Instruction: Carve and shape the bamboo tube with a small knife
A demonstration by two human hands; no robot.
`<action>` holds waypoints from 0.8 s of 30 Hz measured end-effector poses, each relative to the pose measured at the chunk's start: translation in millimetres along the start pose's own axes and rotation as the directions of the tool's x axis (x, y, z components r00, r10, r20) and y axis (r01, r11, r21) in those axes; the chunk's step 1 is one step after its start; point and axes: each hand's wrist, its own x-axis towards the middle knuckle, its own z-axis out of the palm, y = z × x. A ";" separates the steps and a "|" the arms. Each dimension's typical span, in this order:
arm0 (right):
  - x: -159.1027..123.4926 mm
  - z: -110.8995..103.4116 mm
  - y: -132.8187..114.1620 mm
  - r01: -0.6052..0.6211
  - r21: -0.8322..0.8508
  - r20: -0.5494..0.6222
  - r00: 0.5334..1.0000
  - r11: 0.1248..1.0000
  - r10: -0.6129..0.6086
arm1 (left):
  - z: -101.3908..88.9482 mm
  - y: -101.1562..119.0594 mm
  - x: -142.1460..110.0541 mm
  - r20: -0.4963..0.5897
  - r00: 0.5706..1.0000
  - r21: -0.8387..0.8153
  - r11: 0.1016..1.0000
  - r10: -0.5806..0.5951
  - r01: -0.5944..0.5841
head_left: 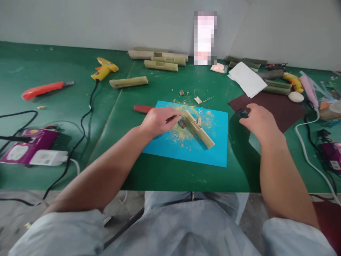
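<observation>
A split bamboo piece [201, 132] with a notch cut in its side lies slantwise on a blue sheet [213, 158] strewn with shavings. My left hand [161, 121] is closed at its upper left end, thumb and fingers pinching there. Partly behind that hand lies a red handle [143, 108]; the rest of it is hidden. To the right, my right hand [261, 121] is over the edge of a dark brown sheet [286, 110], thumb and forefinger curved around a small dark shiny piece [243, 113]. Small chips [198, 100] lie beyond the blue sheet.
More bamboo pieces [161, 65] lie at the back. Left are a yellow glue gun [105, 69], a red utility knife [44, 90] and a purple power strip [34, 142] with cables. White paper [247, 80] and a pink tool [309, 87] are right, near another person's hand [330, 111].
</observation>
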 end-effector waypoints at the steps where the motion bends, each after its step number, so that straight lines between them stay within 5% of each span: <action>1: -0.3 -1.3 -1.7 -0.020 -0.010 0.034 0.999 1.000 0.020 | 0.0 -0.1 -0.1 0.001 1.000 0.002 1.000 -0.002 0.002; 10: 2.9 -0.7 -6.5 -0.013 -0.078 0.015 1.000 0.997 0.014 | 0.1 -0.7 0.1 -0.006 1.000 -0.002 1.000 0.011 -0.011; 17: 14.2 4.1 7.3 -0.054 -0.017 -0.117 0.992 0.998 0.052 | 0.4 -2.4 -0.1 -0.019 1.000 -0.010 1.000 0.019 -0.019; 21: 11.5 -4.5 8.6 -0.084 0.150 -0.309 0.943 0.985 0.128 | -0.5 1.7 1.5 -0.088 0.995 -0.035 0.998 0.046 -0.049; 24: -2.1 -6.7 -11.7 0.072 0.457 -0.323 0.942 0.887 0.090 | 2.3 15.5 3.1 -0.232 0.973 -0.124 0.992 -0.006 -0.024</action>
